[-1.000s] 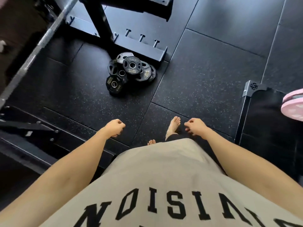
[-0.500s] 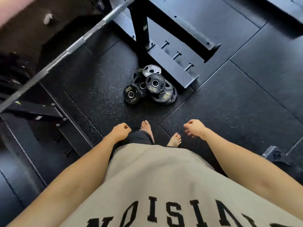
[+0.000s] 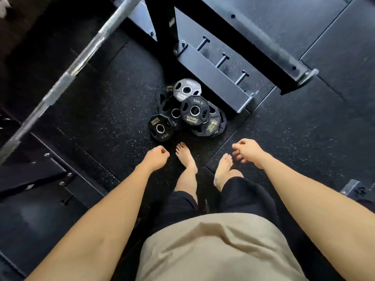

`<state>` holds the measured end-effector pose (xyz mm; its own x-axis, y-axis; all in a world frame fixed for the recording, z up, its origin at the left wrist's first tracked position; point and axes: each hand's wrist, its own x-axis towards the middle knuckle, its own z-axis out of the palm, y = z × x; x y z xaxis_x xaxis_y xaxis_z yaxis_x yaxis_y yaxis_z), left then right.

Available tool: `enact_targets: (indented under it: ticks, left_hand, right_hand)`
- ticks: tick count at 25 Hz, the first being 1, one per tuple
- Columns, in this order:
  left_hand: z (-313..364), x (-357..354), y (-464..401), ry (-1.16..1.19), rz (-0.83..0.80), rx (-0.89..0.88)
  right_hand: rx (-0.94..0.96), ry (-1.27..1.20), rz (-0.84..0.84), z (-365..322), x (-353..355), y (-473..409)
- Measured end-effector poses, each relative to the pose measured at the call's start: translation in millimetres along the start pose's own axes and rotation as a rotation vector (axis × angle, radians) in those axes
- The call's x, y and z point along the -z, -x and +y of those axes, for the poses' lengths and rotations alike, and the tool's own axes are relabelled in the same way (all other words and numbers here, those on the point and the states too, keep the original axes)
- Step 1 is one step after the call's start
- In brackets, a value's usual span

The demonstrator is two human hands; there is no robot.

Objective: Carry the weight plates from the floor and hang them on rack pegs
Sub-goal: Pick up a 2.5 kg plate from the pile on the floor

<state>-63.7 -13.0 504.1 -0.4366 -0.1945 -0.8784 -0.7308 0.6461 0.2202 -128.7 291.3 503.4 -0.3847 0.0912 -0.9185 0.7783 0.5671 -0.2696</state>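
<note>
Several small black weight plates (image 3: 194,110) lie in an overlapping pile on the black rubber floor, just in front of my bare feet. One plate (image 3: 160,128) lies at the pile's near left. Behind the pile runs the rack's base beam with three short pegs (image 3: 222,60) sticking out of its far side. My left hand (image 3: 157,157) hangs with loosely curled fingers and holds nothing, a little short of the near plate. My right hand (image 3: 246,150) also hangs loosely curled and holds nothing, to the right of the pile.
A steel barbell (image 3: 77,63) crosses the upper left diagonally above the floor. The rack's black upright (image 3: 162,19) and a long base beam (image 3: 263,49) stand behind the plates. A bench frame (image 3: 30,179) sits at the left, and a metal foot (image 3: 353,188) at the right edge.
I have stepped closer to the pile, so the plates now lie right in front of my toes. Both hands stay loosely curled and hold nothing.
</note>
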Motion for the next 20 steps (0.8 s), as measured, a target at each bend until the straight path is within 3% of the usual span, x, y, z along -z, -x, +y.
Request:
enact_targets:
  ticks: [7, 12, 20]
  left_hand:
    - [41.1, -6.8, -196.7, 0.041, -0.003, -0.005]
    - [52.3, -52.7, -349.4, 0.470, 0.138, 0.165]
    - [67.7, -90.6, -486.0, 0.353, 0.159, -0.020]
  right_hand:
    - [-0.009, 0.004, 0.057, -39.4, -29.2, -184.1]
    - [-0.026, -0.089, 0.055, -33.8, -77.3, -337.9]
    - [-0.066, -0.201, 0.106, -20.3, -137.2, -480.0]
